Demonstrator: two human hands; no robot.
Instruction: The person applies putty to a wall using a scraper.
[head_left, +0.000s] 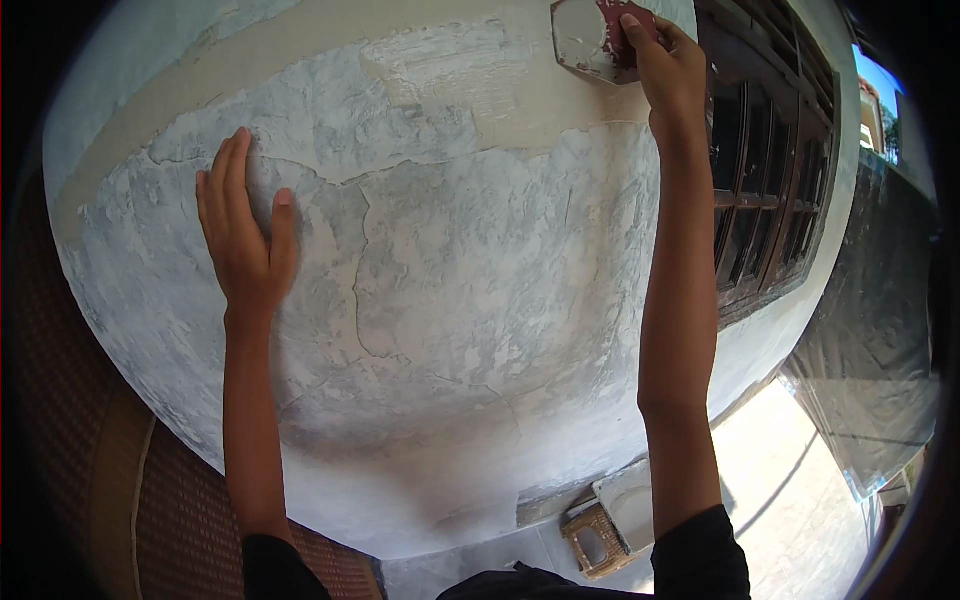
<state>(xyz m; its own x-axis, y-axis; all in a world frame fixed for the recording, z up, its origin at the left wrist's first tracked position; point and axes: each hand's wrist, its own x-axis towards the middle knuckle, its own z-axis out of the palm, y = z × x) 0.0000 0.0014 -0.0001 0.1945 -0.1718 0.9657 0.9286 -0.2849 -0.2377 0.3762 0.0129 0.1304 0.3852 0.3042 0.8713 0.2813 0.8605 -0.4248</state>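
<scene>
My left hand [245, 235] rests against the patchy white-grey wall [450, 260], its fingers stretched upward and the thumb apart. High on the right, my right hand [672, 72] grips a flat reddish-brown putty spreader [622, 45]. Pale putty coats the spreader's left part, and its face is close to the wall. A smooth beige band of putty [470, 75] runs across the top of the wall, ending near the spreader. Below it the surface is rough, with thin cracks, one of them [360, 250] running downward to the right of my left hand.
A dark wooden window [770, 190] is set in the wall just right of my right forearm. Low down stand a brown woven-looking box [592, 540] and a pale container [628, 500]. Woven panelling [190, 490] borders the left, and a dark sheet [870, 330] hangs at the right.
</scene>
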